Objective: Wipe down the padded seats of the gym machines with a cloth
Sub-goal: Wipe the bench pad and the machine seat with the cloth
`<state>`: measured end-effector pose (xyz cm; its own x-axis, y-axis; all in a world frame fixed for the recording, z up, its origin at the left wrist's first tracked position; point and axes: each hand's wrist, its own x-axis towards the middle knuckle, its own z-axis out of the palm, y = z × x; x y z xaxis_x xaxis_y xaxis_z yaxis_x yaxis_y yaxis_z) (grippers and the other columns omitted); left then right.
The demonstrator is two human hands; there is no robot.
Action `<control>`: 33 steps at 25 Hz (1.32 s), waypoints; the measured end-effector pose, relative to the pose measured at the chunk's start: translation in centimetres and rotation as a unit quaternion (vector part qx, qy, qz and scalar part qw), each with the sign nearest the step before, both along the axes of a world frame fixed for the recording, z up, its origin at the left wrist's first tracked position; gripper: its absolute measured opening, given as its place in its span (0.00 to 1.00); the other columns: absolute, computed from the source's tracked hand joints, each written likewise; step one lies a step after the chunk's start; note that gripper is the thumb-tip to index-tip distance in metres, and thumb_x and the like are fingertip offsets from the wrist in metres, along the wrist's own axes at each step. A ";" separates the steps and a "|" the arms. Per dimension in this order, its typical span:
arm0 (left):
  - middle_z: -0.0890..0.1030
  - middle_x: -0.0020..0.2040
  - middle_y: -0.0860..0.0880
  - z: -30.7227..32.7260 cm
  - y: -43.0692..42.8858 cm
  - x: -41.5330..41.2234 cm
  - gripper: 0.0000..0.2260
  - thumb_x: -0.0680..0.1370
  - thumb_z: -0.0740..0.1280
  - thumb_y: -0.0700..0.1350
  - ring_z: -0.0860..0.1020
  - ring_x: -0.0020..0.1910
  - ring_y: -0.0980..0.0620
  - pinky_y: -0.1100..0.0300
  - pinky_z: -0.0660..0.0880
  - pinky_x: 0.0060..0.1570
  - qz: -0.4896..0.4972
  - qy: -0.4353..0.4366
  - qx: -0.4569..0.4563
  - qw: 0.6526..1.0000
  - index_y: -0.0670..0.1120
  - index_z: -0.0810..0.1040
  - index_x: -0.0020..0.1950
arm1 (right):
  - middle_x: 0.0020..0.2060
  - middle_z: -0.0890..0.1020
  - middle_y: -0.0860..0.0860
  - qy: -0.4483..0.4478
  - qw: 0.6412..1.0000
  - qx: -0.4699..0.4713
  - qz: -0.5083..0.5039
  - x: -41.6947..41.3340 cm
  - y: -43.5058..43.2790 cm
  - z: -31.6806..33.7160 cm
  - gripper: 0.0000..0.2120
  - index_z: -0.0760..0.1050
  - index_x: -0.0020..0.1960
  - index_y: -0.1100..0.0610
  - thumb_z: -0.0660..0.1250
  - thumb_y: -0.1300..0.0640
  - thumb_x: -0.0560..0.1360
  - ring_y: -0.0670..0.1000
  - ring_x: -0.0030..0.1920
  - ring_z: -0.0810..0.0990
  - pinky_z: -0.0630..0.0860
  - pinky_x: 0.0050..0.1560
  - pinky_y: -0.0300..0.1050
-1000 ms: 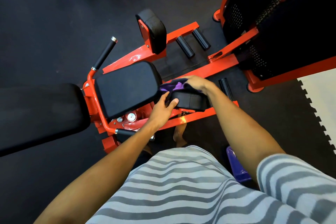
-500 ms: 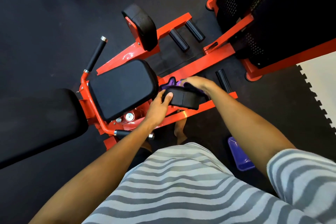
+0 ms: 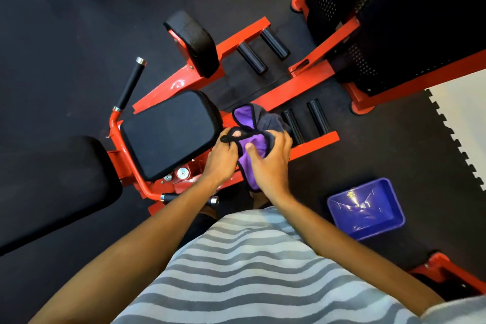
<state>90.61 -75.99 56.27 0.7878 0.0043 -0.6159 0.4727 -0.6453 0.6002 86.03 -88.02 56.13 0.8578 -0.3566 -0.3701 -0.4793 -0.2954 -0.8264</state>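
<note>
A purple and grey cloth (image 3: pixel 253 123) is bunched between both hands, just right of the black padded seat (image 3: pixel 168 134) of a red-framed machine. My left hand (image 3: pixel 223 158) pinches the cloth's dark edge at its left side. My right hand (image 3: pixel 273 163) grips the purple part, thumb pressed on top. A smaller black pad (image 3: pixel 194 42) stands upright beyond the seat. The black backrest pad (image 3: pixel 52 187) lies at the left. The pad that the hands worked on before is hidden behind them.
A blue plastic tub (image 3: pixel 365 208) sits on the dark floor to my right. A weight stack housing (image 3: pixel 394 21) with red frame fills the upper right. Black foot rollers (image 3: pixel 263 52) stick out between red bars. A black side handle (image 3: pixel 128 84) rises left of the seat.
Both hands have come off the small black pad and gathered the cloth between them. The view has shifted so the blue tub shows fully.
</note>
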 end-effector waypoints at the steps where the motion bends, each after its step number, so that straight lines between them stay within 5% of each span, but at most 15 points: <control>1: 0.78 0.64 0.49 0.1 -0.4 0.0 0.15 0.85 0.53 0.44 0.75 0.62 0.46 0.60 0.64 0.53 0.002 0.000 0.004 1.000 0.51 0.72 0.69 | 0.65 0.72 0.54 -0.012 0.999 0.010 -0.037 0.2 0.1 -0.3 0.19 0.72 0.60 0.50 0.75 0.55 0.73 0.49 0.65 0.71 0.63 0.66 0.33; 3: 0.78 0.63 0.48 0.1 -0.9 0.1 0.14 0.86 0.52 0.51 0.75 0.62 0.47 0.60 0.64 0.54 0.013 0.008 0.005 1.000 0.52 0.72 0.68 | 0.61 0.75 0.54 -0.027 0.990 0.050 -0.126 1.0 -0.3 -1.8 0.18 0.73 0.60 0.55 0.73 0.54 0.73 0.48 0.61 0.74 0.65 0.63 0.30; 6: 0.76 0.68 0.47 0.2 -1.1 -0.1 0.21 0.86 0.51 0.58 0.74 0.67 0.45 0.56 0.67 0.61 0.011 0.015 0.003 1.000 0.50 0.68 0.74 | 0.52 0.79 0.52 0.009 0.945 0.191 -0.265 2.1 -1.7 -4.1 0.15 0.75 0.56 0.54 0.67 0.49 0.72 0.49 0.53 0.78 0.72 0.57 0.41; 11: 0.76 0.69 0.48 0.2 -0.9 0.2 0.22 0.86 0.50 0.59 0.73 0.67 0.47 0.57 0.66 0.61 0.019 0.014 0.009 1.000 0.50 0.67 0.76 | 0.40 0.81 0.49 0.107 0.894 0.361 -0.244 2.8 -4.0 -10.0 0.04 0.76 0.52 0.52 0.65 0.54 0.78 0.52 0.44 0.79 0.76 0.47 0.46; 15: 0.76 0.64 0.52 0.2 -0.8 0.1 0.22 0.86 0.51 0.59 0.72 0.62 0.54 0.59 0.65 0.59 0.019 0.011 -0.003 1.000 0.51 0.68 0.75 | 0.42 0.79 0.54 0.177 0.890 0.354 -0.226 3.4 -5.0 -10.4 0.03 0.74 0.52 0.53 0.64 0.59 0.79 0.52 0.42 0.77 0.75 0.43 0.45; 18: 0.75 0.62 0.53 -0.5 -0.7 1.1 0.19 0.86 0.53 0.57 0.73 0.61 0.54 0.59 0.66 0.61 0.043 -0.024 -0.024 0.998 0.49 0.72 0.71 | 0.46 0.82 0.54 0.111 0.927 0.335 -0.129 3.1 -4.5 -5.8 0.03 0.77 0.51 0.52 0.68 0.59 0.79 0.50 0.45 0.80 0.76 0.45 0.42; 21: 0.76 0.60 0.49 -1.6 -1.0 1.7 0.16 0.87 0.54 0.50 0.74 0.63 0.48 0.56 0.68 0.66 0.059 -0.081 -0.020 0.995 0.44 0.76 0.66 | 0.54 0.81 0.54 0.020 0.961 0.276 -0.013 3.0 -3.4 -3.9 0.08 0.77 0.57 0.56 0.71 0.60 0.78 0.47 0.54 0.80 0.75 0.57 0.37; 28: 0.77 0.61 0.49 -1.2 -4.0 3.6 0.18 0.87 0.52 0.44 0.71 0.58 0.56 0.69 0.60 0.56 0.195 -0.089 0.016 0.977 0.45 0.81 0.63 | 0.43 0.78 0.51 0.169 0.936 0.306 -0.035 6.6 -4.2 -9.8 0.05 0.74 0.50 0.53 0.63 0.60 0.83 0.45 0.43 0.76 0.72 0.47 0.41; 33: 0.79 0.59 0.50 -1.9 -3.8 3.4 0.16 0.84 0.55 0.41 0.74 0.56 0.55 0.68 0.64 0.55 0.202 -0.113 0.006 0.973 0.47 0.83 0.59 | 0.43 0.80 0.46 0.108 0.962 0.246 0.059 7.9 -4.2 -7.8 0.05 0.75 0.47 0.53 0.67 0.60 0.81 0.39 0.43 0.78 0.72 0.48 0.35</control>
<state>94.00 -79.75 54.42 0.8356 0.3485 -0.4246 0.5459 -0.4411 0.7124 93.96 -92.25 48.35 0.7659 0.0016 -0.6430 -0.6425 0.0426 -0.7651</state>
